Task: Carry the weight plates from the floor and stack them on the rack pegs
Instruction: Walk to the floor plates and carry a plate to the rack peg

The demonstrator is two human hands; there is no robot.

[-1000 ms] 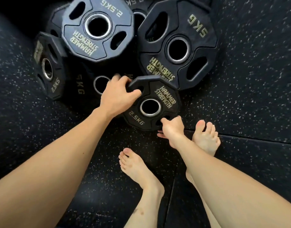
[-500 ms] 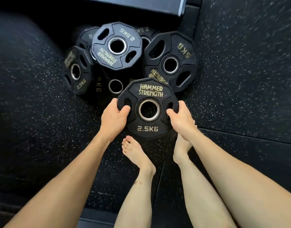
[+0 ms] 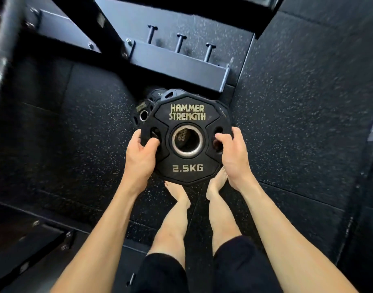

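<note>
Mostly hidden behind the held plate (image 3: pixel 186 138): floor plates (image 3: pixel 145 109), only left and upper edges exposed, count indeterminable. Toes of both feet (image 3: pixel 177 190) covered by plate's lower rim. Above plate, rack frame (image 3: pixel 4 49) blurred, cut at left edge.

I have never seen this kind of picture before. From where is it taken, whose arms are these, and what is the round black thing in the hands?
The picture comes from a camera worn on a person's head, looking down, so you see that person's own arms, legs and bare feet. No machine is involved. The left hand and the right hand each grip one side of a black weight plate marked "2.5KG", fingers hooked into its side openings. It is lifted above the speckled rubber floor. More plates lie on the floor behind it, partly hidden. Further back stands a dark metal rack with thin pegs.
</note>
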